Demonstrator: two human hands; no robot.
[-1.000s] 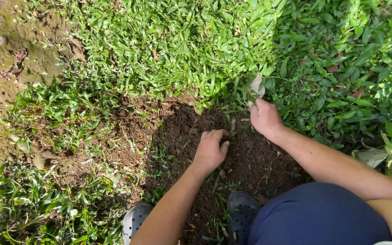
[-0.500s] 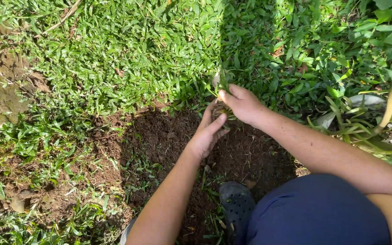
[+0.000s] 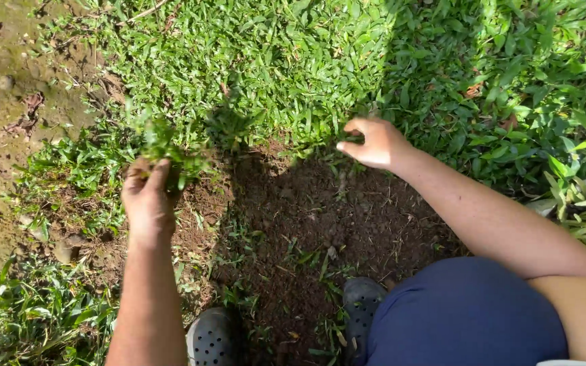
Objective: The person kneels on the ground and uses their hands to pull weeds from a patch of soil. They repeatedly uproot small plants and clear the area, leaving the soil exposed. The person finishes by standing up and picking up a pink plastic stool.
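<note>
My left hand (image 3: 148, 203) raised over bare soil edge, fingers clenched round clump of grass (image 3: 161, 146). My right hand (image 3: 374, 144) at lawn (image 3: 252, 61) margin, fingers loosely curled, holding nothing visible. Dark dug soil patch (image 3: 306, 217) between hands. Grey shoes (image 3: 213, 337) below.

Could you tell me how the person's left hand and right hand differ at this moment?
The left hand is closed around a tuft of pulled green grass; the right hand holds nothing, fingers curled. The left is raised over the grassy left edge; the right reaches the lawn's border. Both hover around the dark bare soil patch.
</note>
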